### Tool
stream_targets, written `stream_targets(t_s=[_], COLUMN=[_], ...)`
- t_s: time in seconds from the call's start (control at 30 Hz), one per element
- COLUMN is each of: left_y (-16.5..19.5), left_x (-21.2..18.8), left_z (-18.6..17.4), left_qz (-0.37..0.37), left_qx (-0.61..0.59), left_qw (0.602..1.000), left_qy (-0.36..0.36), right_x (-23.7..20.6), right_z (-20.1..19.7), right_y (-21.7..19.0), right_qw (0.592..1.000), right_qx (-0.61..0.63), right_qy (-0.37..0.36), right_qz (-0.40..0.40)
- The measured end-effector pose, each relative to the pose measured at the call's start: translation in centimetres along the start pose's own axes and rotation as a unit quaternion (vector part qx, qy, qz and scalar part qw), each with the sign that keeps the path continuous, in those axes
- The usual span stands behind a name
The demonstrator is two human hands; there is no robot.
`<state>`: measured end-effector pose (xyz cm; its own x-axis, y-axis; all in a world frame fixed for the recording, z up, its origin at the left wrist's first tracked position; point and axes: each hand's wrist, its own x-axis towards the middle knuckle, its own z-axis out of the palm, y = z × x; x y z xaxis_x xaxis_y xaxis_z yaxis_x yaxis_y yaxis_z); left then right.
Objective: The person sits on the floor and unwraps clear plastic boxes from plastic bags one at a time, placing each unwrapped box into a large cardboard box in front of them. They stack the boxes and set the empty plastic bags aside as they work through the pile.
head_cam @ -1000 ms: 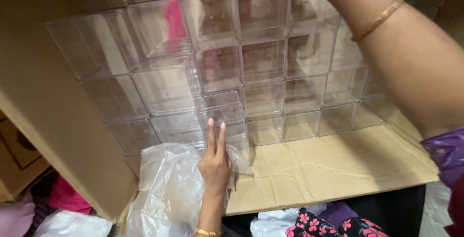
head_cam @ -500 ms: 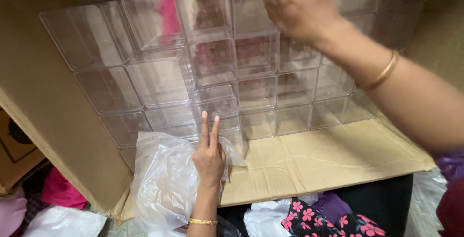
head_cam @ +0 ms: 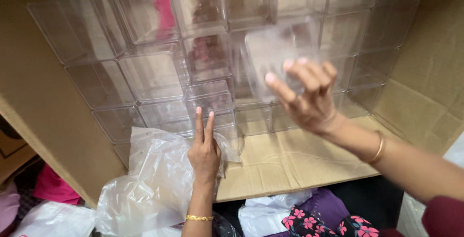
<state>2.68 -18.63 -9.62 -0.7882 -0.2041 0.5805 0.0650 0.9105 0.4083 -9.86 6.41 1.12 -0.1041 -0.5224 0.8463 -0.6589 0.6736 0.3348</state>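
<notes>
While the head camera looks down into a large cardboard carton [head_cam: 425, 97] lying on its side, the right hand [head_cam: 309, 97] is raised in front of a stack of clear plastic boxes [head_cam: 159, 72] that fills the back of the carton. Its fingers are spread and lightly curled around one clear plastic box [head_cam: 278, 48], held free of the rows behind it, with the fingertips on the near face and the thumb stretched out to the left. The picture is blurred just there, so how firmly the box is pinched cannot be told. A thin bangle [head_cam: 378, 147] sits on that wrist, and the forearm runs down to the lower right corner.

Below and to the left of that hand, the left hand [head_cam: 204, 152] lies flat, palm down, on a crumpled clear plastic bag [head_cam: 150, 184] spilling over the carton's front edge. Two fingers point straight up toward the lowest row of boxes, almost touching it; the others are folded. It grips nothing and only presses the bag down. A beaded gold bracelet [head_cam: 199, 217] circles that wrist.

As a judgement, the smooth walls of the held box could slip from such an open, fingertip grasp, and it might fall onto the cardboard floor beneath the right hand. Brushing the neighbouring rows might also tip the loose stack forward.

Under both arms lie flowered cloth [head_cam: 328, 220] and pink fabric [head_cam: 53, 186].
</notes>
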Motion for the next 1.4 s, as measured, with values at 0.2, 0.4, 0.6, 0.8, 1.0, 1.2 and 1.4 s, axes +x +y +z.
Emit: stream_targets(t_s=[0.2, 0.4, 0.6, 0.8, 1.0, 1.2, 1.4], left_y=[0.0, 0.3, 0.6, 1.1, 1.1, 1.1, 0.9], left_x=[-0.1, -0.2, -0.3, -0.5, -0.7, -0.8, -1.0], left_z=[0.2, 0.3, 0.2, 0.2, 0.2, 0.3, 0.4], left_qz=[0.02, 0.011, -0.005, 0.019, -0.005, -0.016, 0.0], left_qx=[0.007, 0.02, 0.007, -0.007, -0.027, -0.046, -0.038], left_qw=[1.0, 1.0, 1.0, 0.999, 1.0, 0.999, 0.999], left_qy=[0.01, 0.008, -0.014, 0.027, -0.005, -0.013, -0.004], right_x=[-2.3, -4.2, -6.3, -6.5, -6.8, -6.7, -6.5], right_z=[-1.9, -2.9, -3.9, -4.4, -8.0, -11.2, -11.9], right_y=[-1.7, -3.8, -4.1, -3.5, -4.6, -5.6, -3.6], right_qw=[0.999, 0.996, 0.99, 0.977, 0.974, 0.916, 0.866], right_qx=[0.03, 0.07, 0.076, 0.156, 0.146, 0.304, 0.365], right_qy=[-0.035, -0.044, -0.11, -0.117, -0.158, -0.208, -0.217], right_qz=[0.0, 0.042, 0.04, 0.081, 0.069, 0.157, 0.266])
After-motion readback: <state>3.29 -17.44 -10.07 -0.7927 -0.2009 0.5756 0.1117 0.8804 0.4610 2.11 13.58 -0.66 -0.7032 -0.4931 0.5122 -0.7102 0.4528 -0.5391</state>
